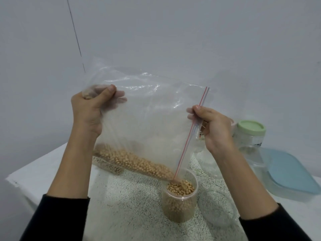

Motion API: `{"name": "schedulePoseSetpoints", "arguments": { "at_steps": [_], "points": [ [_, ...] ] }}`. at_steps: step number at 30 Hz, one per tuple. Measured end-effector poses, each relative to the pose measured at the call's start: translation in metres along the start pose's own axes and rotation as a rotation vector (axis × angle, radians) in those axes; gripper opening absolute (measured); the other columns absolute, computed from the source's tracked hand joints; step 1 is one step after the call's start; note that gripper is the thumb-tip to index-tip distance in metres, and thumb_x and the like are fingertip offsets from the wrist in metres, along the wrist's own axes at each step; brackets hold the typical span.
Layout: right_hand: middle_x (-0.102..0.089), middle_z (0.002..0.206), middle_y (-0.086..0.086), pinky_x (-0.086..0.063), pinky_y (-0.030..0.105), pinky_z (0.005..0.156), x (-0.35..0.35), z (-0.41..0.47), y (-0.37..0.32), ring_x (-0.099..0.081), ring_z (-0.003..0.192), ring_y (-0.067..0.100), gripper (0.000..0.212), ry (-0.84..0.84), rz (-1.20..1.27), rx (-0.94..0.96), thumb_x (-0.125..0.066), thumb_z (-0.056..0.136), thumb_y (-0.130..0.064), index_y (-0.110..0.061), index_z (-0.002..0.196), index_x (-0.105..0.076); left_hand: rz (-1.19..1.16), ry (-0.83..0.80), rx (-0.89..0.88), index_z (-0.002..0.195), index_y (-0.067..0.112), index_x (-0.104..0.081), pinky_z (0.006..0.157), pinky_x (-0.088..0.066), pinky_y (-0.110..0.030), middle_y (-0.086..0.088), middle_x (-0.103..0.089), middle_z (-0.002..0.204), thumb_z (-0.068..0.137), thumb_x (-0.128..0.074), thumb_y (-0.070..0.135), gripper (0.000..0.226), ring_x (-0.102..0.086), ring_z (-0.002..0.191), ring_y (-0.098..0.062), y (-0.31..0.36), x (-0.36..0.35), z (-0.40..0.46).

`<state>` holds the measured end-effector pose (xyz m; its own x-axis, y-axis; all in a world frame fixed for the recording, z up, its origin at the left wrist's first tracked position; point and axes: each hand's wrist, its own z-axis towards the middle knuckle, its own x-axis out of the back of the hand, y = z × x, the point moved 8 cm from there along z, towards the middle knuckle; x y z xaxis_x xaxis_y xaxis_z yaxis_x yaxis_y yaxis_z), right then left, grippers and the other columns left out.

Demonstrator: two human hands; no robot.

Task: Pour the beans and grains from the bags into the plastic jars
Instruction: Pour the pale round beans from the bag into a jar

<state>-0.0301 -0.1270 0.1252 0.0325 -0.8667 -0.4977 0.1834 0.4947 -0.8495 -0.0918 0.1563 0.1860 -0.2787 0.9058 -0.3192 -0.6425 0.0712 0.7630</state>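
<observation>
Two hands hold a clear zip bag tilted above an open plastic jar on the speckled mat. Left hand: fingers curled, gripping the bag's closed bottom corner. Right hand: thumb and fingers pinching the zip edge. Beans lie along the bag's lower fold, spilling from the low corner into the jar. Green-lidded jar and blue-lidded container stand right of it.

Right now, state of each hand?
Left hand: closed, gripping the zip bag at its bottom corner.
Right hand: closed, pinching the bag's zip edge above the open jar.
</observation>
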Motion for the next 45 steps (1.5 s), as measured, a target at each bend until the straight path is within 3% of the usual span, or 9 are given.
{"name": "schedulePoseSetpoints", "arguments": {
  "at_steps": [6, 10, 23, 30, 36, 45],
  "points": [
    [-0.073, 0.072, 0.005, -0.049, 0.016, 0.054, 0.0009, 0.0006, -0.0014, -0.068, 0.061, 0.013, 0.002, -0.001, 0.002, -0.005, -0.066, 0.082, -0.002, -0.004, 0.082, -0.067, 0.001, -0.004, 0.002, 0.067, 0.013, -0.072, 0.064, -0.057, -0.027, -0.002, -0.073, 0.067, 0.082, -0.066, 0.008, 0.017, -0.071, 0.06, -0.02, 0.0002, -0.0012, 0.0007],
    [-0.073, 0.072, 0.004, -0.049, 0.016, 0.054, -0.0013, -0.0002, -0.0006, -0.068, 0.06, 0.012, 0.003, -0.013, -0.01, -0.017, -0.066, 0.082, -0.003, -0.004, 0.084, -0.067, 0.004, 0.003, -0.009, 0.075, 0.009, -0.067, 0.064, -0.056, -0.027, -0.001, -0.073, 0.066, 0.084, -0.065, 0.006, 0.01, -0.07, 0.06, -0.019, 0.0003, 0.0005, 0.0023],
    [-0.073, 0.07, 0.002, -0.047, 0.014, 0.05, -0.0032, -0.0053, 0.0016, -0.067, 0.058, 0.01, 0.003, -0.016, 0.008, -0.032, -0.065, 0.083, -0.003, -0.005, 0.082, -0.067, 0.015, -0.028, -0.019, 0.066, 0.015, -0.072, 0.071, -0.056, -0.034, -0.002, -0.073, 0.067, 0.083, -0.067, 0.007, 0.019, -0.07, 0.062, -0.02, 0.0019, -0.0003, 0.0044],
    [-0.073, 0.069, 0.002, -0.046, 0.014, 0.049, -0.0016, -0.0051, 0.0032, -0.066, 0.056, 0.009, 0.004, -0.012, 0.012, -0.042, -0.065, 0.083, -0.003, -0.005, 0.08, -0.066, 0.035, -0.032, -0.008, 0.063, 0.017, -0.074, 0.067, -0.055, -0.03, -0.001, -0.073, 0.067, 0.084, -0.066, 0.007, 0.024, -0.07, 0.061, -0.019, 0.0038, -0.0038, 0.0039],
    [-0.073, 0.069, 0.004, -0.05, 0.016, 0.053, 0.0036, -0.0013, -0.004, -0.067, 0.057, 0.012, 0.003, 0.02, 0.035, -0.007, -0.065, 0.082, 0.0, -0.003, 0.081, -0.066, 0.032, -0.026, 0.005, 0.078, 0.009, -0.065, 0.06, -0.053, -0.023, 0.0, -0.073, 0.067, 0.083, -0.065, 0.01, 0.006, -0.071, 0.061, -0.018, -0.0009, -0.006, 0.0016],
    [-0.073, 0.069, 0.004, -0.048, 0.015, 0.052, 0.0034, -0.0028, -0.0019, -0.066, 0.057, 0.011, 0.005, 0.014, 0.046, -0.015, -0.064, 0.083, -0.001, -0.004, 0.08, -0.066, 0.03, -0.047, -0.004, 0.07, 0.015, -0.071, 0.062, -0.054, -0.026, -0.002, -0.073, 0.068, 0.082, -0.067, 0.011, 0.013, -0.071, 0.061, -0.02, 0.0026, -0.0077, 0.0032]
  ]
}}
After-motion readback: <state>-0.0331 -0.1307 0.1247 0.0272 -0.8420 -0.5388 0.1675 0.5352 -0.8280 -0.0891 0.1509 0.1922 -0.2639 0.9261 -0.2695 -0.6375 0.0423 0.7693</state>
